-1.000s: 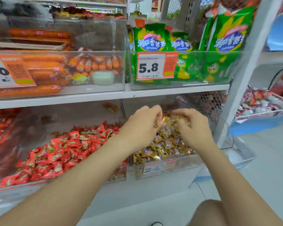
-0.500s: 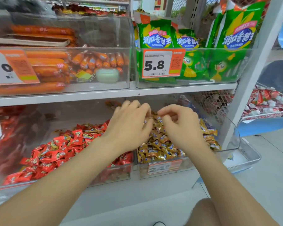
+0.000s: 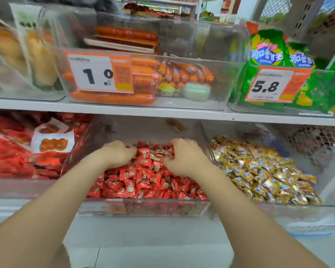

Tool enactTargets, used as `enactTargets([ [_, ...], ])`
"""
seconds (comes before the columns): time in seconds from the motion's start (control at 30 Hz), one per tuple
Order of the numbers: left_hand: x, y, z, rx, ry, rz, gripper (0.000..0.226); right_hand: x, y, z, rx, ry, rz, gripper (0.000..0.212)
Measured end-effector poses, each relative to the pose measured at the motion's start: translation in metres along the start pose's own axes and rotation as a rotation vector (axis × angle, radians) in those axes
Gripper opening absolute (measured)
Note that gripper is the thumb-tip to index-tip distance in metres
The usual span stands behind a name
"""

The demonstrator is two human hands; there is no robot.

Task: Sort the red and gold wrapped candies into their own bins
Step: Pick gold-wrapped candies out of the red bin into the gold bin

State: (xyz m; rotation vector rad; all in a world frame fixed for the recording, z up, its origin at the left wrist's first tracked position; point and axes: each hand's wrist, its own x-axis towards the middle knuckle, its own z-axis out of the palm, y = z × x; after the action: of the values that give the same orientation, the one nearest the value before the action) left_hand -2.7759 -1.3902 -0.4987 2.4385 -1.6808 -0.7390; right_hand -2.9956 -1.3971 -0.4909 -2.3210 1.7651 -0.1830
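Left hand (image 3: 118,153) and right hand (image 3: 184,157) shifted from gold bin (image 3: 269,209) to red bin (image 3: 153,207), both curled around red candies (image 3: 143,182); probably returning strays.

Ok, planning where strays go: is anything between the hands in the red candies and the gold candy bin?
Only the clear bin walls just right of the right hand, dividing red candies from gold candies. Nothing else visible blocks the way.

Both arms outstretched, left hand (image 3: 118,154), right hand (image 3: 184,159), fingers (image 3: 172,142) seemingly curled
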Motion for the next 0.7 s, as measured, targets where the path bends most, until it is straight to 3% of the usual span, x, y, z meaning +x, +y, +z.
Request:
enactTargets([
  [0.1,0.012,-0.002,0.004,-0.089,-0.071,0.02,0.076,0.019,-0.004,-0.001,0.042,-0.233,0.084,0.107],
  [0.27,0.027,0.002,0.008,-0.213,-0.067,0.013,0.086,0.047,-0.005,-0.004,0.051,-0.451,0.098,0.121],
  [0.47,0.042,0.019,0.017,-0.529,-0.134,0.081,0.071,0.069,-0.018,0.021,0.266,-0.28,0.087,0.105],
  [0.6,0.045,0.017,0.015,-0.805,-0.218,-0.019,0.072,0.068,-0.027,0.019,0.586,-0.221,0.029,0.06],
  [0.7,0.045,0.01,0.007,-0.902,-0.2,0.022,0.079,0.064,-0.031,0.013,0.669,-0.178,0.022,0.065],
])
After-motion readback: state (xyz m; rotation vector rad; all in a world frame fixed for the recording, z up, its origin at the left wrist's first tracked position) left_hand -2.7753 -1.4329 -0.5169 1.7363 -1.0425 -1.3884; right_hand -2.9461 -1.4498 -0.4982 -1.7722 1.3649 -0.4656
